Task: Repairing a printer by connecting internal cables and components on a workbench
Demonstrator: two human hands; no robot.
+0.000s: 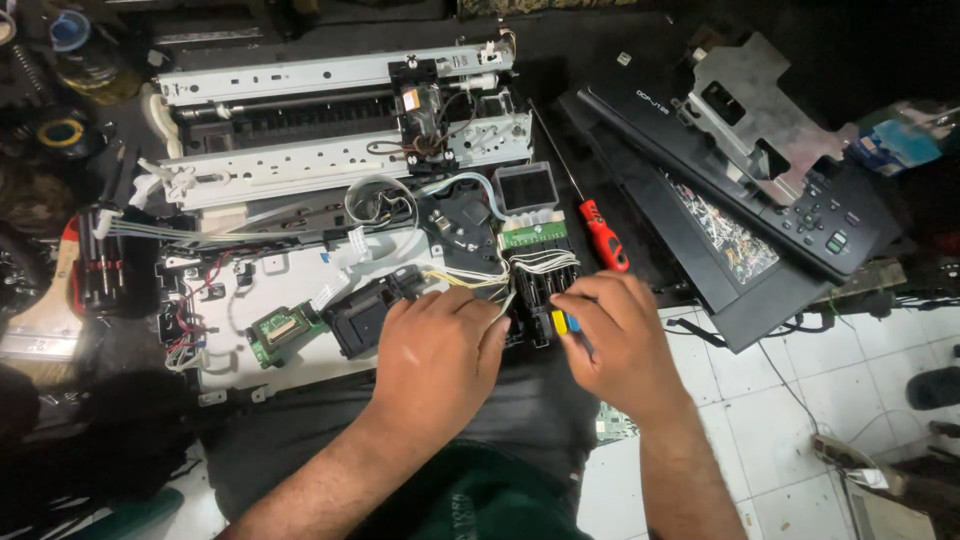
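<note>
A dismantled printer chassis (300, 150) lies open in front of me, with metal rails, ribbon cables and wires showing. My left hand (437, 355) rests curled on a black ink cartridge carriage (535, 290) that carries a green circuit board (532, 234) and thin tubes. My right hand (620, 335) grips the same carriage from the right, fingers over a yellow and a blue tab (565, 322). A black part with a small green board (290, 325) sits just left of my left hand.
A red-handled screwdriver (603, 233) lies to the right of the carriage. The black printer lid with its control panel (800, 215) rests at the right, partly over white floor tiles (790, 400). Tape rolls (62, 132) and tools crowd the far left. A power strip (850, 455) lies at lower right.
</note>
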